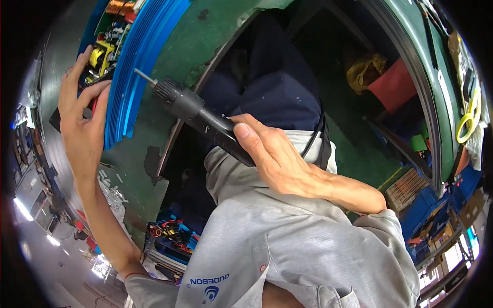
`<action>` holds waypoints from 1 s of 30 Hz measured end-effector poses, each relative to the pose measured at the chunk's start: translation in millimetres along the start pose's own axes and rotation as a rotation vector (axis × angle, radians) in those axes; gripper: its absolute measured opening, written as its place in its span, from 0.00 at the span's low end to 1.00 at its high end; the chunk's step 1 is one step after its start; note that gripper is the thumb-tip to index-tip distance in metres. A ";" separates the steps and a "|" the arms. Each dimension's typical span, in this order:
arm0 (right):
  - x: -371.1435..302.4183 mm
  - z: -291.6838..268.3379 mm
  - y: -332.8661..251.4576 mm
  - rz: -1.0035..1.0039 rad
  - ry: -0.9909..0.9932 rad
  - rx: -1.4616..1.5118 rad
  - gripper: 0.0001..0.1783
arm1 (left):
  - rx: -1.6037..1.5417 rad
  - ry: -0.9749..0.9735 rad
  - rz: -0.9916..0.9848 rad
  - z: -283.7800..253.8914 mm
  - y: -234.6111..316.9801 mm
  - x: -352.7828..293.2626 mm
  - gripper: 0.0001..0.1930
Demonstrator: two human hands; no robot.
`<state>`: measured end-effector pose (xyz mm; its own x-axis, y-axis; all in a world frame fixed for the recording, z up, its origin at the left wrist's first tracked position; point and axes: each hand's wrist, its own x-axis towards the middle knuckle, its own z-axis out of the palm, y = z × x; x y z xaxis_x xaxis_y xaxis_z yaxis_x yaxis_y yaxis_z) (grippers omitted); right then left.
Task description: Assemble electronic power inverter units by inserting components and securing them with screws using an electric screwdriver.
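Note:
My right hand (277, 161) is wrapped round a black electric screwdriver (187, 108). Its thin metal bit points up and left, with the tip at the ribbed side of a blue metal housing (126, 97); whether it touches cannot be made out. My left hand (82, 115) grips the housing from its far side, thumb and forefinger near its rim and the other fingers reaching along the inside. A circuit board with a yellow transformer (102, 56) and copper coils (120, 7) shows inside the housing. A bit of red and black by the left fingertips is partly hidden.
A worn green bench top (177, 56) lies under the housing, its chipped edge near my lap. Wire scraps (114, 197) lie by my left forearm. More blue parts with wires (172, 233) stand low at left. Yellow-handled scissors (468, 120) hang at far right, above a plastic crate (405, 190).

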<state>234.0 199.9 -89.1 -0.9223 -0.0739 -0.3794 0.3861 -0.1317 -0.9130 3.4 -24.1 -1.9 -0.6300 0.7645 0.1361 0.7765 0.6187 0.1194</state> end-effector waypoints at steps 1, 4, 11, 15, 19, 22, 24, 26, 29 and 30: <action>0.1 -1.9 -0.5 -0.005 0.001 0.012 0.31 | 0.009 -0.006 0.007 -0.8 2.4 0.3 0.05; 0.6 -7.4 -2.0 0.011 -0.039 0.012 0.30 | -0.047 -0.025 -0.063 -2.5 6.8 1.4 0.06; 3.9 -12.7 0.2 -0.006 -0.058 0.011 0.27 | 0.035 -0.072 -0.116 -5.6 12.7 5.3 0.06; 6.8 -22.8 -5.6 0.007 -0.085 0.028 0.29 | 0.027 -0.052 -0.112 -7.9 13.4 11.8 0.06; 0.4 -33.0 -8.9 -0.112 0.152 0.111 0.32 | 0.108 -0.063 -0.056 -12.4 16.7 13.3 0.04; 7.2 -59.2 -28.5 -0.120 0.270 -0.065 0.34 | 0.036 -0.024 -0.034 -14.3 15.3 8.8 0.01; 18.5 -80.4 -52.7 -0.138 0.338 -0.170 0.33 | 0.055 -0.025 -0.117 -14.3 22.7 5.6 0.01; 29.9 -96.1 -74.2 -0.138 0.378 -0.328 0.33 | 0.040 -0.022 -0.128 -10.4 22.0 1.5 0.02; 61.9 -113.4 -101.4 -0.371 0.514 -0.595 0.33 | -0.009 0.008 -0.107 -3.0 19.8 2.5 0.02; 73.4 -116.8 -113.3 -0.498 0.584 -0.656 0.28 | -0.016 0.013 -0.110 -3.0 20.8 4.8 0.02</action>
<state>120.6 324.9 -31.0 -0.9080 0.3600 0.2145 0.0306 0.5673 -0.8229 16.5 -8.1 4.2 -0.7115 0.6898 0.1338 0.7026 0.6956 0.1501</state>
